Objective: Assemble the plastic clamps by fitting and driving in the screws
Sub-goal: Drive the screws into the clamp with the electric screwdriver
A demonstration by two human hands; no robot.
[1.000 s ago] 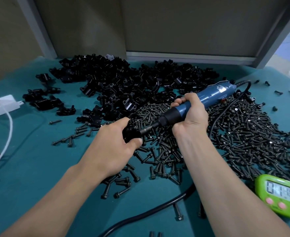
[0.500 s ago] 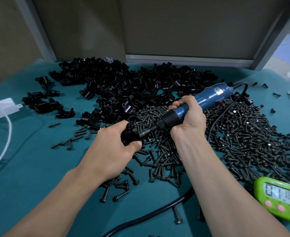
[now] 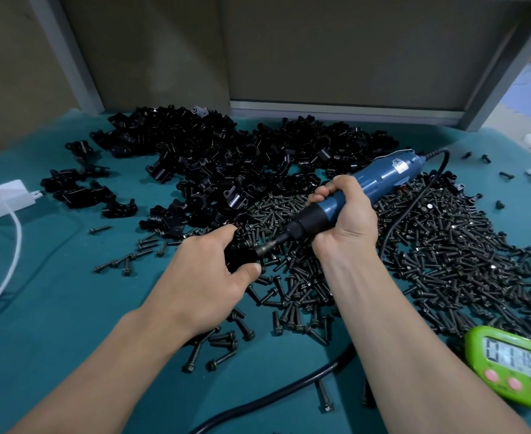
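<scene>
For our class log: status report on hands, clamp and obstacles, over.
Left hand grips clamp. Right hand grips screwdriver, bit at clamp. Loose screws piled beneath.

Green timer display reads 01:16 — digits skewed at the frame edge. White label on the blue electric screwdriver — print too small to read.

Table cover: plain teal. Clamps, far: glossy black. Screws, right: black. Screwdriver: blue body, black nose, white label. Power cable, near: black. Timer, near right: lime green, pink buttons, grey display. Power strip, left: white, orange mark.
</scene>
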